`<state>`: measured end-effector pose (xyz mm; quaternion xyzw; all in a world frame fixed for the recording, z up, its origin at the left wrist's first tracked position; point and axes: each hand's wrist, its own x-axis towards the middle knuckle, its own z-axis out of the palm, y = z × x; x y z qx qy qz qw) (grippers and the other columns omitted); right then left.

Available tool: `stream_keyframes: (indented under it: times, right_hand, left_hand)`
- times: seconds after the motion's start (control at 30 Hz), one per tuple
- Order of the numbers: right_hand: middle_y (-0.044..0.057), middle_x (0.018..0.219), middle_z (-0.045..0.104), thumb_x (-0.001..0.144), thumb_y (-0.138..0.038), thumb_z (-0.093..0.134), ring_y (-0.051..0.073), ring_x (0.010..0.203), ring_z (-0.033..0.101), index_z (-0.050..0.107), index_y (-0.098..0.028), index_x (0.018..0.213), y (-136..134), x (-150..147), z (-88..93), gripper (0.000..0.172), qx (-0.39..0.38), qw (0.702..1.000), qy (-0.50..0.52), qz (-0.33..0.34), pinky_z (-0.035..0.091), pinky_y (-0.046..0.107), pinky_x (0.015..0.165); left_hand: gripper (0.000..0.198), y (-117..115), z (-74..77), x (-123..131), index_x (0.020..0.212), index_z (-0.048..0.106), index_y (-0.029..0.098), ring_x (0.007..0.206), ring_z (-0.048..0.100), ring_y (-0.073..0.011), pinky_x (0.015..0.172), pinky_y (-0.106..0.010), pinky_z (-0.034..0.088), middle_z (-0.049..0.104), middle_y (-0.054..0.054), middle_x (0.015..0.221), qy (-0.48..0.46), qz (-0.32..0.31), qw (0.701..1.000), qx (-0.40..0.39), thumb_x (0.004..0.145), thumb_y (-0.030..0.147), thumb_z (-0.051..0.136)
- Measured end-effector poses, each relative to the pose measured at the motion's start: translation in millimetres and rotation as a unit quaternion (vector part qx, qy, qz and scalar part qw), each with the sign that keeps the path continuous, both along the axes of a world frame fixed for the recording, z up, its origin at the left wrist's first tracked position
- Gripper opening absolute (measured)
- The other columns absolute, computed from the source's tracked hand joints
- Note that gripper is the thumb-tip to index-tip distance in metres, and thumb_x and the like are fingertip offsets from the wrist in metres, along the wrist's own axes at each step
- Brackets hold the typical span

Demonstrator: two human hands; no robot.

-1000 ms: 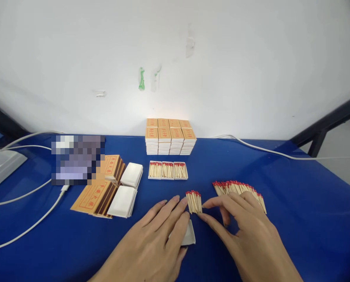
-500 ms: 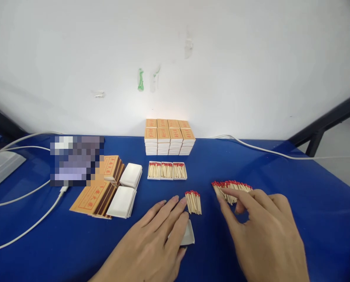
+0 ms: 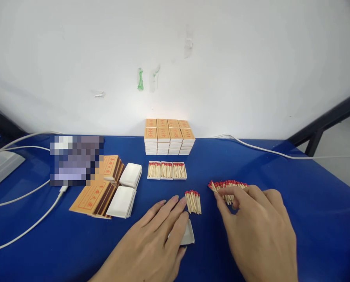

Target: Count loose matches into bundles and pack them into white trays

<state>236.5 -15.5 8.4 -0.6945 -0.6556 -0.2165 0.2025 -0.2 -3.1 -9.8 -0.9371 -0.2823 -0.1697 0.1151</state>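
My left hand (image 3: 158, 237) lies over a white matchbox tray (image 3: 189, 234), the thumb at its near side and the index finger at its far side. It covers much of the tray. Just beyond its fingertips is a small bundle of red-tipped matches (image 3: 194, 201) on the table. My right hand (image 3: 255, 229) pinches matches (image 3: 213, 185) between thumb and index finger at the left end of a wider match pile (image 3: 229, 184). How many it holds cannot be made out. Three filled matchbox trays (image 3: 167, 170) stand side by side farther back.
Stacked closed matchboxes (image 3: 169, 135) stand by the wall. To the left are orange matchbox sleeves (image 3: 94, 197), white tray stacks (image 3: 121, 201) and a pixelated device (image 3: 76, 160) with a white cable (image 3: 41, 228). Another cable (image 3: 260, 150) crosses the blue table (image 3: 318, 196) at right.
My right hand has shifted slightly left, with the matches at its fingertips moving along. My left hand and the tray have stayed in place.
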Motion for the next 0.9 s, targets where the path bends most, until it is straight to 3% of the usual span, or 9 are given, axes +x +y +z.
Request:
stream_keyframes:
  times: [0.3,0.53,0.9]
  right_hand:
    - [0.012,0.086,0.073,0.11,-0.043,0.045,0.033,0.085,0.05,0.078,-0.022,0.093,-0.1,-1.5,1.9,0.043,-0.01,1.0,0.027,-0.012,0.044,0.048,0.078]
    - [0.006,0.075,0.067,0.104,-0.06,0.058,0.029,0.082,0.058,0.073,-0.028,0.079,0.1,-13.3,8.1,0.044,-0.083,0.979,0.187,0.011,0.044,0.042,0.072]
    - [0.003,0.071,0.065,0.101,-0.054,0.063,0.026,0.076,0.056,0.064,-0.028,0.069,-0.3,-27.6,9.6,0.041,-0.134,0.962,0.236,0.026,0.044,0.043,0.075]
  left_hand:
    - [0.047,1.0,-0.7,0.3,0.155,0.057,0.01,0.149,0.062,-0.0259,0.116,-0.04,0.055,0.059,-0.011,0.165,-0.006,0.001,1.0,-0.003,0.118,0.027,0.035]
    - [0.047,1.7,-0.5,0.5,0.157,0.055,0.01,0.149,0.062,-0.0259,0.116,-0.04,0.055,0.058,-0.01,0.166,-0.012,0.004,1.0,-0.013,0.117,0.028,0.037]
    - [0.051,0.3,-1.3,-0.2,0.163,0.048,0.008,0.151,0.06,-0.0258,0.119,-0.04,0.052,0.055,-0.011,0.169,-0.012,0.002,1.0,-0.029,0.116,0.025,0.04]
